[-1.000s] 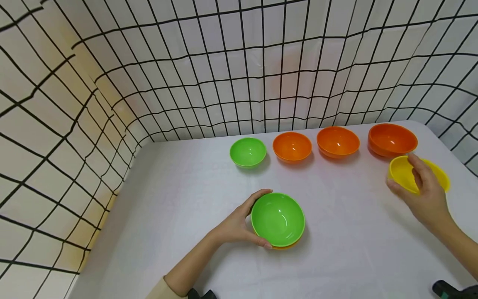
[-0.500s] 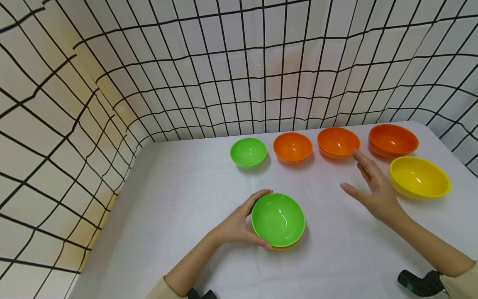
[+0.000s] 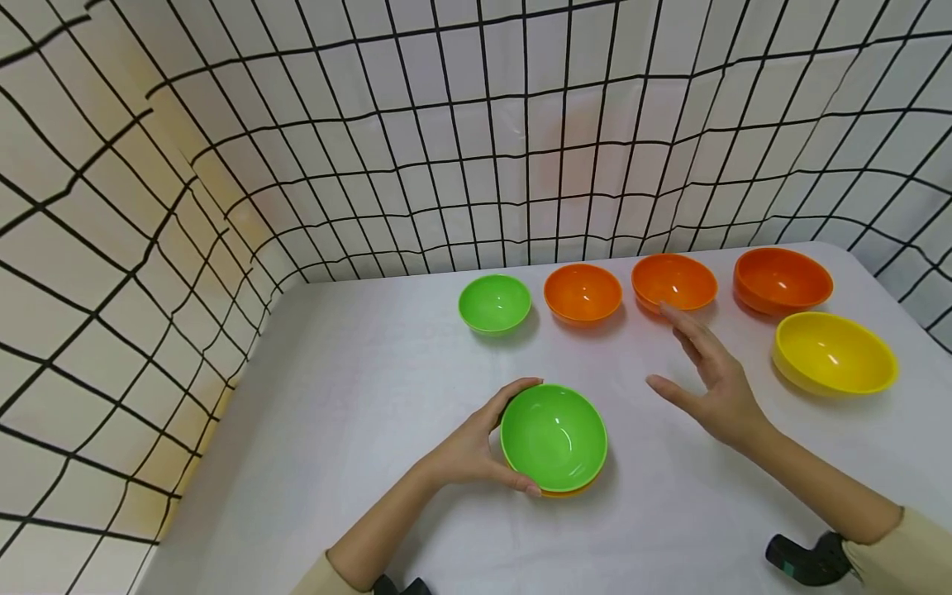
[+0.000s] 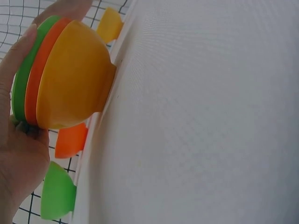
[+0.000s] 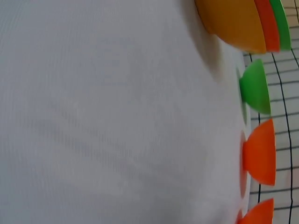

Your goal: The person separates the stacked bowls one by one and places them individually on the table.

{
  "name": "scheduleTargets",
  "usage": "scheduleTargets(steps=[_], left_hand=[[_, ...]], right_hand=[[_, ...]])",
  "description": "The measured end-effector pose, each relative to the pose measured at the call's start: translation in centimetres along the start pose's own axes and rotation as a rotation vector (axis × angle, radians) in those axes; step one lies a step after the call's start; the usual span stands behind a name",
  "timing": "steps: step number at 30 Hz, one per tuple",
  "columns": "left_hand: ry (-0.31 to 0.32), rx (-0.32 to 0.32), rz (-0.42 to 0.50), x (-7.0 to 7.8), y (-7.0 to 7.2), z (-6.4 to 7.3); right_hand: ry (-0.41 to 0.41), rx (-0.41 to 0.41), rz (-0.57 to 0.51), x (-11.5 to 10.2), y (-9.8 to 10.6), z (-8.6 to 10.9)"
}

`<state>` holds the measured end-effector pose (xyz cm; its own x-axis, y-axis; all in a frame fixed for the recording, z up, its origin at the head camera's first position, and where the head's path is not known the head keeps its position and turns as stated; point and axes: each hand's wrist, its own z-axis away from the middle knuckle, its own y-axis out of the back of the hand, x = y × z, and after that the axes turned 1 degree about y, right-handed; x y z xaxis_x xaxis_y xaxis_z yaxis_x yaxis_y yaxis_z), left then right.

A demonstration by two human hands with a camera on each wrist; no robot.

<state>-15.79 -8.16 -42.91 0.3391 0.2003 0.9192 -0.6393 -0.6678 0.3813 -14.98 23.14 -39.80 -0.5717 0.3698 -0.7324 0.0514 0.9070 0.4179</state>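
My left hand (image 3: 463, 450) grips the side of a stack of nested bowls, with its thumb at the near side and fingers at the far side. A green bowl (image 3: 554, 438) is on top of that stack. Below it the left wrist view shows an orange bowl (image 4: 38, 77) and, at the bottom, a yellow bowl (image 4: 77, 77) close over the white table. My right hand (image 3: 716, 395) holds nothing; its fingers are extended and its thumb spread apart. In the head view its fingertips overlap the near edge of the middle orange bowl (image 3: 673, 279).
Along the table's back edge stand a small green bowl (image 3: 494, 304), an orange bowl (image 3: 583, 293) and a larger orange bowl (image 3: 781, 281) at right. A yellow bowl (image 3: 835, 354) sits in front of the last. A black grid wall (image 3: 524, 132) closes off the back.
My right hand has let go of the yellow bowl at the right and moved left, toward the middle. The left hand and its stack have stayed in place.
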Motion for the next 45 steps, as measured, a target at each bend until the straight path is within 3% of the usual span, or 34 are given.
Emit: scheduleTargets(steps=[3,12,19,26,33,45], left_hand=[[0.003,0.004,-0.002,0.0,0.0,0.0],[0.000,0.006,-0.003,0.1,0.1,0.0],[-0.012,-0.002,-0.007,0.0,0.1,0.1],[-0.015,0.005,-0.024,-0.1,0.0,0.1],[-0.001,0.002,-0.021,-0.1,0.0,0.2],[0.001,-0.001,-0.018,-0.1,0.0,0.2]], right_hand=[[0.049,-0.047,-0.018,-0.6,-1.1,-0.1],[0.044,-0.225,0.000,-1.9,-3.8,0.0],[0.054,-0.266,-0.014,-2.2,-4.6,0.0],[0.033,-0.345,0.086,-2.4,-5.5,0.2],[0.002,-0.418,0.092,-2.5,-6.6,0.6],[-0.022,-0.445,0.119,-2.2,-7.4,1.5]])
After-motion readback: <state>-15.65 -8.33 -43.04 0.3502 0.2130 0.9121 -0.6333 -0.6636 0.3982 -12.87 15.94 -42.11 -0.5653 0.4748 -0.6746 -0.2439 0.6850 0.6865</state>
